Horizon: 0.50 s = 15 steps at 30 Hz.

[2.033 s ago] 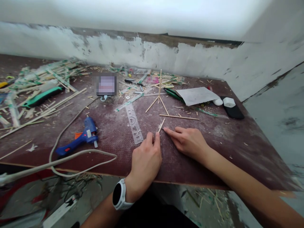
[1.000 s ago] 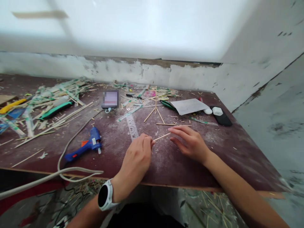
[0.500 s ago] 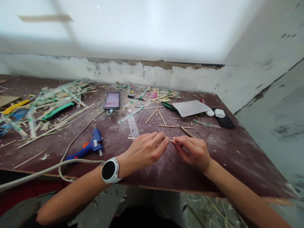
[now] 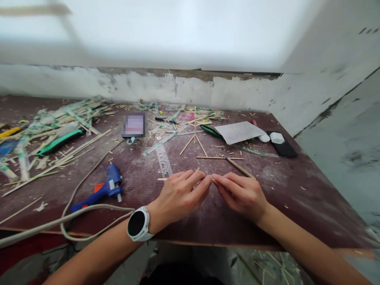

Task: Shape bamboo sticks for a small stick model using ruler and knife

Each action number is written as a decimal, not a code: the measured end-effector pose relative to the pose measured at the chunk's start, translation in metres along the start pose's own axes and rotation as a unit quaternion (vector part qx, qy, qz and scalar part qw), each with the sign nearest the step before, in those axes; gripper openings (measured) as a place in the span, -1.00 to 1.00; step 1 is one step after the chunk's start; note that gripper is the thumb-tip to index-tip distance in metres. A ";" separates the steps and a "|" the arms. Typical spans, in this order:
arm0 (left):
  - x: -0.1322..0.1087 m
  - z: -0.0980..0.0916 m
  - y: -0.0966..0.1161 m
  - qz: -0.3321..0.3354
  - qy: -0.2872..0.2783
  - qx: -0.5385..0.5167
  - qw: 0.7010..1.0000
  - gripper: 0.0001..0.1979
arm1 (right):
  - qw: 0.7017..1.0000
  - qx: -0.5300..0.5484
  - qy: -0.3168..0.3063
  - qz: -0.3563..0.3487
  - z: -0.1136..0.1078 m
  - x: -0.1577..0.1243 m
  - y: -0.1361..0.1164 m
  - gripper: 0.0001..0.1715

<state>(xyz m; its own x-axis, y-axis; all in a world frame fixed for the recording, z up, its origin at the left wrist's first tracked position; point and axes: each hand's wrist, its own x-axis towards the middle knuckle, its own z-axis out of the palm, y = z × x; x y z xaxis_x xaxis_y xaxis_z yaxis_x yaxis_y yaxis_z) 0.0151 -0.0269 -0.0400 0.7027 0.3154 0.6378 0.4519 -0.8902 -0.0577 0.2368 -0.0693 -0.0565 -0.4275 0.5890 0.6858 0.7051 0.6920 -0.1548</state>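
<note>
My left hand [image 4: 186, 193], with a white watch on the wrist, is closed on a thin wooden stick [image 4: 162, 179]; one end of the stick sticks out to the left of the hand. At the stick's other end, my right hand [image 4: 242, 194] pinches with thumb and forefinger, its fingertips against those of the left. Just beyond the hands a stick frame [image 4: 195, 132] with three arms stands behind a single stick [image 4: 204, 157] lying crosswise. A wooden-handled craft knife or brush-like tool [image 4: 240, 166] lies past my right hand. Near my left fingers is a clear ruler [image 4: 163, 160].
A blue glue gun [image 4: 111, 186] with its cord [image 4: 97, 206] lies to the left. Beyond it are a green-handled cutter [image 4: 61, 142] and piled sticks [image 4: 68, 114]. White paper [image 4: 237, 132] and a black phone [image 4: 283, 146] with a white case lie to the right.
My fingertips have drawn together, covering the short length of stick that showed between them. The view has shifted slightly, so the glue gun appears farther left.
</note>
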 end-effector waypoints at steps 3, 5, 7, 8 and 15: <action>0.000 0.000 0.001 -0.008 -0.006 0.002 1.000 -0.81 | 1.000 -0.001 -0.007 0.008 0.000 0.000 0.000 -0.59; 0.000 0.000 0.001 -0.010 -0.012 0.005 1.000 -0.81 | 1.000 -0.002 -0.014 0.015 0.000 0.000 -0.001 -0.57; 0.000 0.000 0.001 -0.011 -0.017 0.005 1.000 -0.80 | 1.000 -0.008 -0.014 0.020 0.000 0.000 -0.002 -0.57; 0.000 0.001 0.001 -0.012 -0.020 0.006 1.000 -0.80 | 1.000 -0.013 -0.014 0.020 0.000 0.000 -0.003 -0.58; -0.001 0.002 0.003 -0.039 -0.029 0.030 0.998 -0.83 | 0.998 -0.064 0.001 0.018 0.005 0.000 -0.004 -0.71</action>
<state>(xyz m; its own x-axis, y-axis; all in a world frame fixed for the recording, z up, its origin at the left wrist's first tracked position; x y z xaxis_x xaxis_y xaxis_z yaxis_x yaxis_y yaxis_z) 0.0173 -0.0291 -0.0425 0.6937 0.4031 0.5969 0.5371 -0.8417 -0.0557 0.2315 -0.0700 -0.0596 -0.3991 0.6123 0.6825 0.7864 0.6113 -0.0885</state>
